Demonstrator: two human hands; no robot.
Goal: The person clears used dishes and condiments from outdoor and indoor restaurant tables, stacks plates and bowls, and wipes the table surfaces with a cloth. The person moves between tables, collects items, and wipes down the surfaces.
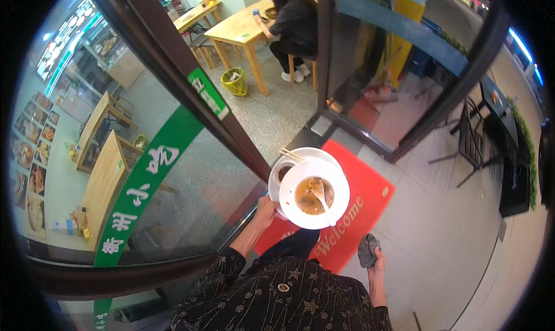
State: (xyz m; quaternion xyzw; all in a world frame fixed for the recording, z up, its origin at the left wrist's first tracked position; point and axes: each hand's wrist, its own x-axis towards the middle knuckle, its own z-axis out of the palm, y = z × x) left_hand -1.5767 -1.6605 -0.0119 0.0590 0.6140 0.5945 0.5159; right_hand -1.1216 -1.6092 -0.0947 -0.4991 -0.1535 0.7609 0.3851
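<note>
My left hand (265, 212) grips the near-left rim of stacked white dishes. On top sits a wide-rimmed bowl (289, 199) with brown broth (307, 201) in its well and a white spoon (320, 196) leaning over the near rim. Under it shows a larger white plate (323, 153), which also carries a small dish (284, 170) with dark contents. A pair of wooden chopsticks (291, 154) lies across the far edge. Down to the right, apart from the dishes, my right hand (378, 259) clutches a crumpled grey cloth (368, 249).
A red welcome mat (364, 209) lies below me in a doorway. Dark-framed glass doors (173, 127) stand at left and at right (386, 71). Inside, a person (295, 23) sits at a wooden table (236, 25) near a yellow-lined bin (234, 80). Outside right stands a black chair (470, 136).
</note>
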